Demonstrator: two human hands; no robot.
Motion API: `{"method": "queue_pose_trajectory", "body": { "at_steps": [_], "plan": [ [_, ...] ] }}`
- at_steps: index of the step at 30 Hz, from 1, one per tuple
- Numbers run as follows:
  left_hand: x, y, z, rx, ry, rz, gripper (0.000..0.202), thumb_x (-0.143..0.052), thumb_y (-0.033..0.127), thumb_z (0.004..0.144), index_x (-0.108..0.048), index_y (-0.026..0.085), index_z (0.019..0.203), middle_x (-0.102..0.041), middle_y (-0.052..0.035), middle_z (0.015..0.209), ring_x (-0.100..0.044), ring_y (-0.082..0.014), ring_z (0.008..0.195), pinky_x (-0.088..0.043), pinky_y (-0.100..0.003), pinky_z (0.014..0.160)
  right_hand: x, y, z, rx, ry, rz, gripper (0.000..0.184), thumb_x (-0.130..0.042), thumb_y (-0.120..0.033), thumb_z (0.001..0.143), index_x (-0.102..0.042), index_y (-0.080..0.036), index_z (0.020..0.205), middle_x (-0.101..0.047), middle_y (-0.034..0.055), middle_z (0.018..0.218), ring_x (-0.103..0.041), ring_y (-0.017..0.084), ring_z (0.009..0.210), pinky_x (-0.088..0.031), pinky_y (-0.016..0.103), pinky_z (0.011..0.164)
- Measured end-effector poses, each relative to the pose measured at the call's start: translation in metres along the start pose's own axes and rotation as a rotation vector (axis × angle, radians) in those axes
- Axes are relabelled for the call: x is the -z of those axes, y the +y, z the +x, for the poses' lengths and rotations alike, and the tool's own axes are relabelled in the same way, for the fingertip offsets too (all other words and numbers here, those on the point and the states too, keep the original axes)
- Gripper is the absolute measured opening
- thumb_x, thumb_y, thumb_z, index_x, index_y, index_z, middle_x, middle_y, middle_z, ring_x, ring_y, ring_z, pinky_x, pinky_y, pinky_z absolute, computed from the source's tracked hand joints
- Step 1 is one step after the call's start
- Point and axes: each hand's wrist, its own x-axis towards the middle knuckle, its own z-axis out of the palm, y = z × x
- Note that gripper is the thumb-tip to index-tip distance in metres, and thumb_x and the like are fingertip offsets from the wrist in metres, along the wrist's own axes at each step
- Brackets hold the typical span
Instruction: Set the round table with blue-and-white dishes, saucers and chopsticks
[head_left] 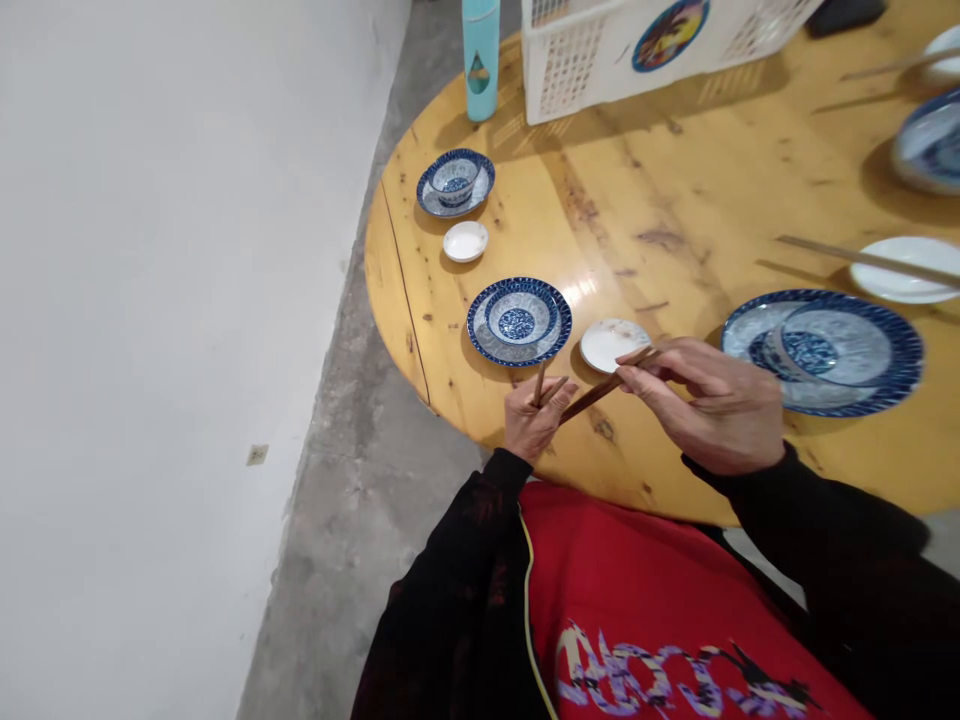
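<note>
Near the table's front edge, my left hand [529, 418] is closed around some brown chopsticks [540, 383], whose ends stick out above the fingers. My right hand [709, 400] pinches more chopsticks [592, 397] that slant down toward the left hand. Just behind the right fingertips lies a small white dish [609, 343]. A blue-patterned plate [480, 350] with a matching bowl [517, 318] on it sits beyond the left hand. To the right of my right hand is another blue-rimmed plate [896, 360] with a bowl [814, 350] on it, partly hidden by the hand.
A further plate [427, 195] with a bowl and a small white dish [465, 241] stand at the table's left. A turquoise bottle [481, 60] and a white plastic basket [570, 75] are at the back. Chopsticks [832, 252] rest across a white dish [907, 285] on the right.
</note>
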Motion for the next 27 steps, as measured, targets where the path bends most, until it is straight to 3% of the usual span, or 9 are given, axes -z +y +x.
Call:
{"method": "queue_pose_trajectory", "body": {
  "at_steps": [5,9,14,17,19,22,27],
  "plan": [
    [0.001,0.001,-0.002,-0.033,0.000,0.007,0.059,-0.059,0.071,0.090,-0.077,0.016,0.080,-0.066,-0.0040,0.072,-0.058,-0.0142,0.065,-0.048,-0.030,0.065,-0.005,-0.003,-0.002,0.039,-0.001,0.035,0.024,-0.065,-0.022,0.093,-0.065,-0.022,0.069,-0.072,0.0024,0.072,-0.067,0.017,0.061,-0.051,0.026,0.057],
    [0.008,0.007,-0.002,-0.056,0.006,0.068,0.060,-0.054,0.071,0.093,-0.078,0.017,0.083,-0.069,-0.0051,0.074,-0.062,-0.0154,0.068,-0.050,-0.029,0.069,0.003,-0.003,-0.001,-0.049,-0.017,0.071,0.025,-0.067,-0.026,0.092,-0.068,-0.023,0.067,-0.073,0.0025,0.072,-0.066,0.017,0.062,-0.050,0.028,0.057],
    [0.023,0.016,0.002,-0.025,-0.097,0.245,0.048,-0.055,0.060,0.097,-0.080,0.019,0.094,-0.075,-0.0067,0.094,-0.068,-0.0176,0.084,-0.052,-0.028,0.079,0.024,0.022,0.016,-0.527,0.105,0.235,0.009,-0.077,-0.031,0.083,-0.078,-0.023,0.079,-0.070,0.0018,0.065,-0.063,0.016,0.057,-0.052,0.029,0.056],
    [0.025,0.016,0.000,0.071,-0.246,0.382,0.034,-0.057,0.049,0.098,-0.080,0.024,0.100,-0.076,-0.0036,0.100,-0.069,-0.0190,0.095,-0.051,-0.026,0.084,0.023,0.051,0.030,-0.805,0.116,0.462,0.011,-0.084,-0.024,0.072,-0.076,-0.019,0.069,-0.068,0.0027,0.061,-0.061,0.013,0.052,-0.054,0.025,0.053],
    [0.020,0.014,-0.005,0.177,-0.341,0.422,0.034,-0.055,0.047,0.097,-0.080,0.023,0.099,-0.077,-0.0020,0.093,-0.069,-0.0182,0.089,-0.051,-0.025,0.079,0.016,0.072,0.037,-0.968,0.096,0.592,0.012,-0.085,-0.014,0.069,-0.073,-0.015,0.065,-0.065,0.0024,0.059,-0.059,0.011,0.050,-0.054,0.022,0.051],
    [0.007,0.009,-0.013,0.308,-0.412,0.365,0.040,-0.051,0.047,0.098,-0.079,0.019,0.098,-0.075,-0.0016,0.079,-0.064,-0.0147,0.071,-0.050,-0.023,0.070,-0.001,0.100,0.045,-1.161,0.016,0.680,0.016,-0.075,-0.001,0.077,-0.070,-0.012,0.067,-0.063,0.0022,0.058,-0.057,0.007,0.049,-0.050,0.016,0.049],
    [-0.021,0.001,-0.012,0.449,-0.404,0.135,0.035,-0.052,0.038,0.094,-0.075,0.013,0.090,-0.073,-0.0043,0.072,-0.061,-0.0130,0.067,-0.049,-0.023,0.070,-0.034,0.135,0.048,-1.300,-0.115,0.667,0.025,-0.065,0.004,0.088,-0.068,-0.010,0.067,-0.060,0.0022,0.057,-0.052,0.005,0.048,-0.045,0.014,0.048]
  ]
}}
